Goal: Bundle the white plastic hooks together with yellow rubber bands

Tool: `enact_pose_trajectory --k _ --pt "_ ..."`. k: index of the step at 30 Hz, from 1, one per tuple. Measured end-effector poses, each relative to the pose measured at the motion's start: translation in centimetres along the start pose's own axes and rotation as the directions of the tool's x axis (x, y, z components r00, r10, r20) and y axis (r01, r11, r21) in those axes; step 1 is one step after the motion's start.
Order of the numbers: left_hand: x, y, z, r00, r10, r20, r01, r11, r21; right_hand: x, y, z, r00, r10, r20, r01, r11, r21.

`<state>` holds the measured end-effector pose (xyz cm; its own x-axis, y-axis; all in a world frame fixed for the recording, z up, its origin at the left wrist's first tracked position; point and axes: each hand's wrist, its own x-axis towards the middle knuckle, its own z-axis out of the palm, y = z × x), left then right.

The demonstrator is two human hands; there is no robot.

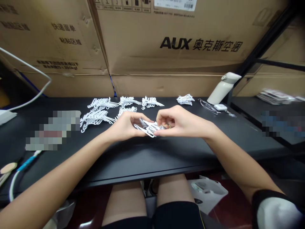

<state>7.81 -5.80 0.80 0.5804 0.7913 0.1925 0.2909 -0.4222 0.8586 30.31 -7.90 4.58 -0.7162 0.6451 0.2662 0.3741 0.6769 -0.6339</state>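
My left hand (125, 126) and my right hand (177, 121) meet above the middle of the black table (152, 152). Both are closed on a small bundle of white plastic hook-shaped clips (148, 128) held between them. The left fingers curl round its left end; the right fingers pinch its right end. Behind the hands, several piles of the same white clips (105, 109) lie in rows on the table, with one more pile (185, 99) further right.
Big cardboard boxes (166, 47) stand along the table's back edge. A white bottle (222, 87) leans at the back right beside a small white device (220, 107). A white cable (26, 101) runs at the left. A bag (207, 190) lies under the table.
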Motion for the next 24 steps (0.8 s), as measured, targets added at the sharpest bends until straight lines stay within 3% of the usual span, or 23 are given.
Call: enact_pose_trajectory --k 4,9,13,18,24 --pt "0.0 -0.1 -0.1 1.000 -0.003 -0.017 0.003 1.000 -0.005 -0.1 -0.1 -0.4 0.996 -0.076 0.052 0.078 0.996 -0.045" --pt "0.1 -0.3 -0.3 0.999 -0.050 0.008 0.051 0.993 -0.109 -0.2 0.0 -0.7 0.982 -0.146 0.119 0.136 0.987 0.083" --pt "0.2 -0.3 -0.5 0.986 -0.165 -0.012 0.159 0.962 -0.221 -0.5 0.5 -1.0 0.983 -0.154 0.100 0.133 0.973 0.186" --pt "0.1 0.2 -0.3 0.957 -0.292 -0.004 0.265 0.874 -0.409 -0.5 2.3 -0.9 0.998 -0.065 -0.009 0.062 0.892 0.447" --pt "0.2 -0.3 -0.5 0.915 -0.381 0.133 0.387 0.736 -0.556 1.0 4.5 1.9 0.968 0.169 -0.184 0.015 0.698 0.716"
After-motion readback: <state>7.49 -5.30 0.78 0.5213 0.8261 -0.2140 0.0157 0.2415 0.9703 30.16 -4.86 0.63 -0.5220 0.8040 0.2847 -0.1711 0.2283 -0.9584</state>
